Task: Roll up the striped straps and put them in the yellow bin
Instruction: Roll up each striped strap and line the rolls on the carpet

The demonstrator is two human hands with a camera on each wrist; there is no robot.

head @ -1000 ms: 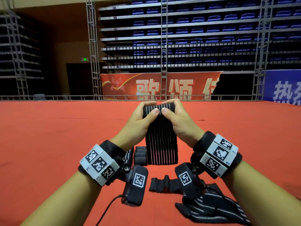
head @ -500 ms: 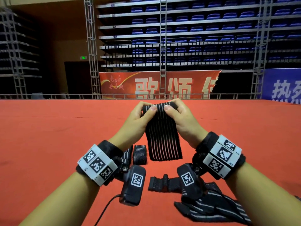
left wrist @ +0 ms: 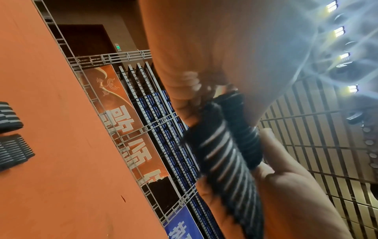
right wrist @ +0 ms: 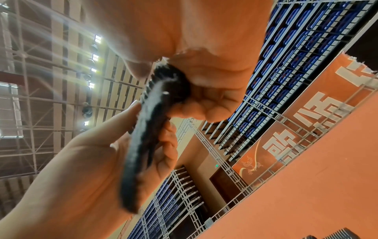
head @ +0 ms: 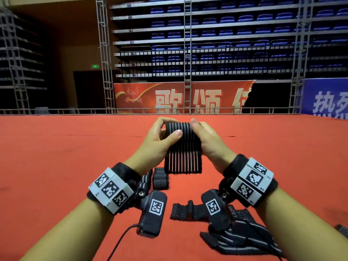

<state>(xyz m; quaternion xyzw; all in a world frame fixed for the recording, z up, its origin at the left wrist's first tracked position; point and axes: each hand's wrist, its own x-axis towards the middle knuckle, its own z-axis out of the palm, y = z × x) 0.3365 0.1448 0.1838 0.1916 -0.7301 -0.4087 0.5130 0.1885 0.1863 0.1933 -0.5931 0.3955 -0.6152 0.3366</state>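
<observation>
Both hands, left hand (head: pixel 160 140) and right hand (head: pixel 209 142), have fingers clamped on a half-rolled black white-striped elastic strap (head: pixel 182 147); below them one rolled strap (head: pixel 160 178) lies done, and loose straps (head: pixel 244 240) remain.

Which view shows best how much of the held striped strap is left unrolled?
The head view: the striped strap faces the camera, its roll on top and its loose tail hanging. The left wrist view shows it blurred; the right wrist view shows only its edge.

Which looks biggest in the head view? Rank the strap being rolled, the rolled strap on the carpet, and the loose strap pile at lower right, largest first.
1. loose strap pile, though nearness to the camera inflates it.
2. strap being rolled, held by the left hand and right hand.
3. rolled strap, clearly smallest.
</observation>
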